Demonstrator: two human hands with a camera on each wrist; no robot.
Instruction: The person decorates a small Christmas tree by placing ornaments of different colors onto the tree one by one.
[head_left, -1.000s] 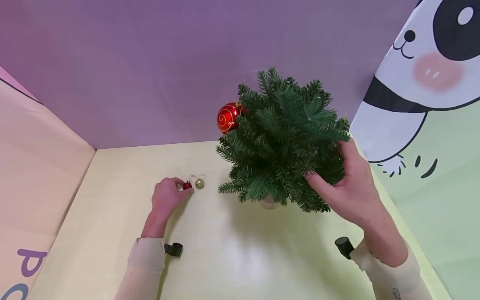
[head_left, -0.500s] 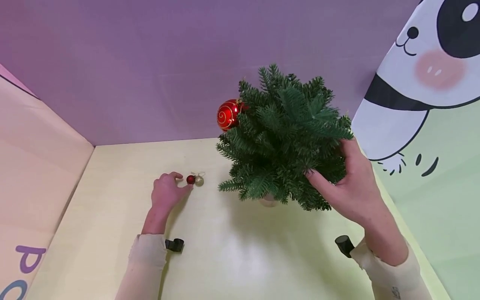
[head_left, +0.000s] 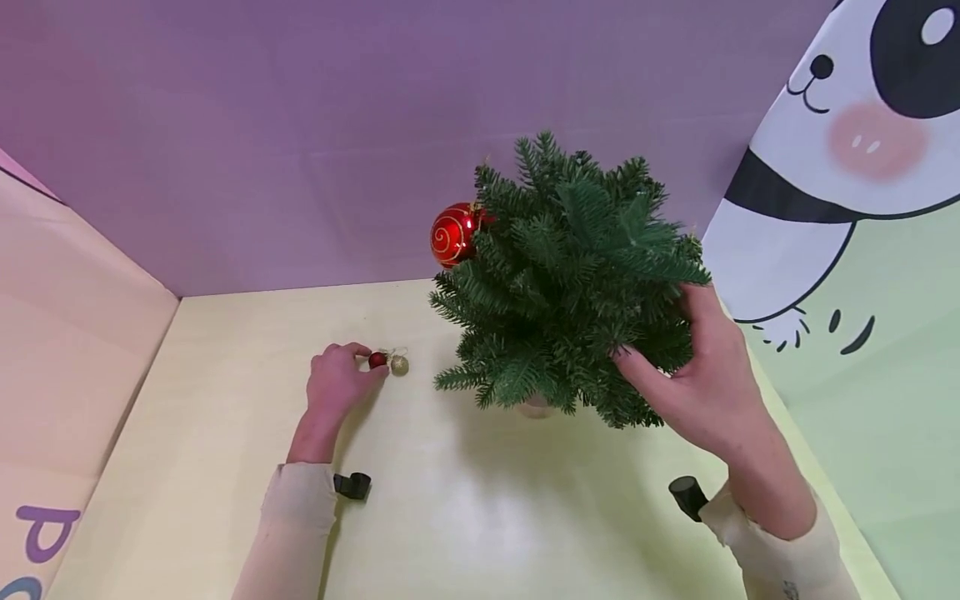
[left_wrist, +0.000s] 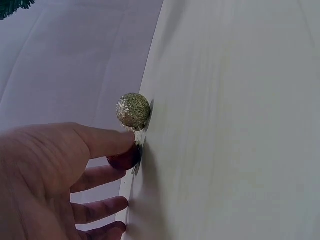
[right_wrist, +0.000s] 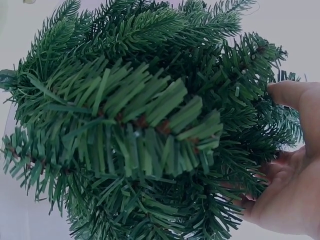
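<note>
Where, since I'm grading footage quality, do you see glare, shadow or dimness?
Head: pale glare on the table, bright spots on the large red bauble, soft shadow beneath the tree; left wrist: dimmer, greyer picture, with a shadow beside the left hand; right wrist: washed-out background behind the tree.

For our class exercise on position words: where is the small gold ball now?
In the head view, the small gold ball lies on the table, left of the tree, just right of the small red ball at the left hand.

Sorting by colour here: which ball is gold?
The glittery ball on the table; the small ball by the left hand and the large ball on the tree are red.
</note>
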